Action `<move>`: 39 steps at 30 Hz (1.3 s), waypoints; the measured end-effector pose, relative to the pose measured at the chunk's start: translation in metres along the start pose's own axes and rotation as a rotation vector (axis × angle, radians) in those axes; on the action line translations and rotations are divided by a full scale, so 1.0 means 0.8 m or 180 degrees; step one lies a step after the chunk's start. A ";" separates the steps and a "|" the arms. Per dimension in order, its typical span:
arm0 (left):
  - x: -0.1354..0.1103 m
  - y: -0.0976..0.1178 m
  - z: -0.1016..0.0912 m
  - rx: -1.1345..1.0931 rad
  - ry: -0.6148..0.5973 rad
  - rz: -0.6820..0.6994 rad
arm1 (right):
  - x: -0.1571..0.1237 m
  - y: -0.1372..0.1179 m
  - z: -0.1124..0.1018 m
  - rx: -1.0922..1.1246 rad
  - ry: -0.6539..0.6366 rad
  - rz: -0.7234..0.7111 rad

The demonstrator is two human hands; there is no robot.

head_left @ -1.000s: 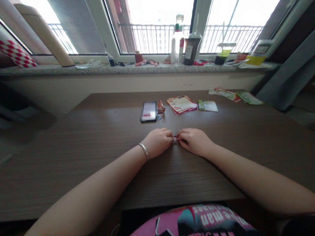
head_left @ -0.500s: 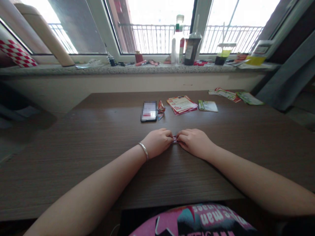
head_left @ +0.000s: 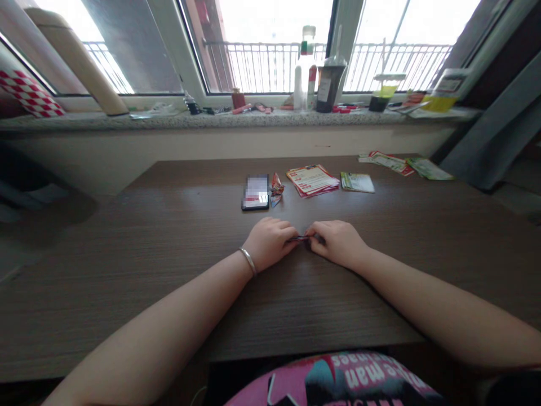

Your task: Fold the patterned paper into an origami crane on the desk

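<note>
Between my two hands is a thin, narrow strip of folded paper (head_left: 301, 238), purplish and dark, held low over the brown table. My left hand (head_left: 273, 241), with a silver bangle at its wrist, pinches the strip's left end. The fingertips of my right hand (head_left: 337, 241) are closed on its right end, with thumb and forefinger bent. Most of the strip is hidden by my fingers. Just beyond my left hand lies a phone (head_left: 256, 193), and beside it a crumpled or folded orange-red paper piece (head_left: 276, 190).
Behind my hands lie a stack of red-edged printed sheets (head_left: 313, 180) and a smaller green-and-white stack (head_left: 357, 182). More printed papers (head_left: 391, 162) sit at the table's far right. Along the windowsill (head_left: 253, 119) stand bottles and a dark lidded cup (head_left: 329, 87).
The paper strip has turned so that it looks thinner, nearly edge-on. My right thumb and forefinger have shifted, leaving a gap below the forefinger. Things on the table have not moved.
</note>
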State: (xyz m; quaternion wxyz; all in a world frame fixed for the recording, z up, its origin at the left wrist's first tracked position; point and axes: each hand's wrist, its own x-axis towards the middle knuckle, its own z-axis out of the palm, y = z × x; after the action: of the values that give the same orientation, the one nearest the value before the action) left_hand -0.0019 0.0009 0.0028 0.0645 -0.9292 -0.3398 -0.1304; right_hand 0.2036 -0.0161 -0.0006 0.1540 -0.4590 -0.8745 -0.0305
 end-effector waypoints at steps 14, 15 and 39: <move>-0.001 0.004 -0.001 -0.0284 0.0342 -0.0096 | -0.001 0.001 0.003 0.0573 0.0123 -0.0100; -0.001 0.004 0.000 -0.0325 0.0382 -0.0100 | -0.001 0.002 0.003 0.0702 0.0116 -0.0067; 0.004 0.007 0.015 -0.2520 0.0802 -0.1194 | 0.009 0.011 0.022 0.3440 0.0119 0.1070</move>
State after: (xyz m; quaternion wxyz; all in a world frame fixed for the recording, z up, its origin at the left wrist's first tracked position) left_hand 0.0062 0.0008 -0.0077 -0.2795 -0.7816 -0.4158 -0.3717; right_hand 0.2029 -0.0021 -0.0161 0.3853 -0.4473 -0.6778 0.4383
